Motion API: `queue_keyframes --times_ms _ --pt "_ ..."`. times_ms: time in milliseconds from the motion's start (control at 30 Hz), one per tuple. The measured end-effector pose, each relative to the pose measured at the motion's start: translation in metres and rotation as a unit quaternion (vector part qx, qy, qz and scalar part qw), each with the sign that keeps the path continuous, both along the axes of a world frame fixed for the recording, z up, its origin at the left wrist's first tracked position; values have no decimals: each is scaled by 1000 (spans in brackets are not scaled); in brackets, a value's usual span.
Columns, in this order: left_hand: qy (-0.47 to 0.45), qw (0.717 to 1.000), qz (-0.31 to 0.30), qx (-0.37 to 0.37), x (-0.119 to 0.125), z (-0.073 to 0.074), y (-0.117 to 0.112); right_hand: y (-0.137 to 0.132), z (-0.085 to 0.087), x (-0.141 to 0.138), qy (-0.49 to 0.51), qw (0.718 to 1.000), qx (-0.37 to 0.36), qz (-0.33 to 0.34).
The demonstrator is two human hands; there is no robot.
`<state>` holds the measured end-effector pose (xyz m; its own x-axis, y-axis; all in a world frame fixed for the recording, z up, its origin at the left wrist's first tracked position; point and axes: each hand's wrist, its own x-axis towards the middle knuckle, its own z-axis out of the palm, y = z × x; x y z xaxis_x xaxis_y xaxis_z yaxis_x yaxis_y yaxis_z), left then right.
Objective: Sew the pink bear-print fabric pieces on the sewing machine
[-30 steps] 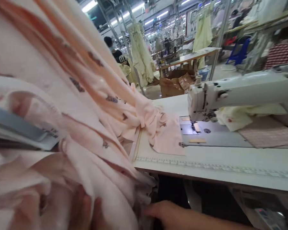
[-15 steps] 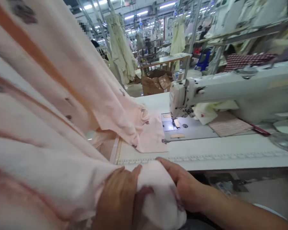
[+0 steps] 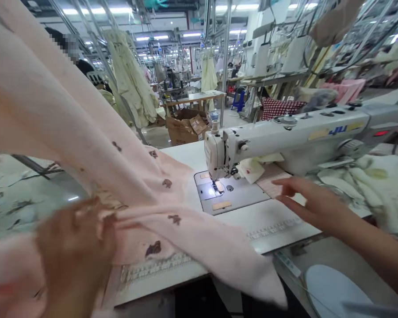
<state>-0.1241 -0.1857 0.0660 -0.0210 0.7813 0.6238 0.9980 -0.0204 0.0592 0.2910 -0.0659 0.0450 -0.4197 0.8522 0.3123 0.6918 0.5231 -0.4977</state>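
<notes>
Pale pink fabric (image 3: 199, 234) printed with small brown figures hangs down from the upper left and spreads over the sewing table, one corner drooping past the front edge. My left hand (image 3: 76, 251), smeared a little by motion, is closed on a gathered fold of it. My right hand (image 3: 305, 198) is off the fabric, reaching over the right part of the table with thumb and forefinger apart and nothing seen between them. Close to its fingertips lies a folded pink cloth piece (image 3: 272, 176). The sewing machine (image 3: 252, 145) stands behind, its needle area lit.
A printed ruler strip (image 3: 275, 229) runs along the table's front. Cream cloth (image 3: 381, 190) is heaped at the right, below the machine. Beyond the table are a cardboard box (image 3: 182, 130), hanging cream garments (image 3: 132, 84) and a blue stool (image 3: 239, 100). Another person's head shows at upper left.
My right hand has let go of the pink fabric and moved right, over the table. My left hand has shifted left, still gripping fabric. The fabric's loose end now lies across the table front. The view has turned right.
</notes>
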Motion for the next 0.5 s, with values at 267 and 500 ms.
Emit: queue_keyframes --times_ms 267,500 --pt "-34 978 -139 -153 27 -102 -15 -68 -61 -49 -46 984 -32 171" --pt "-43 977 -169 -127 20 -105 -22 6 -14 -14 -19 978 203 47"
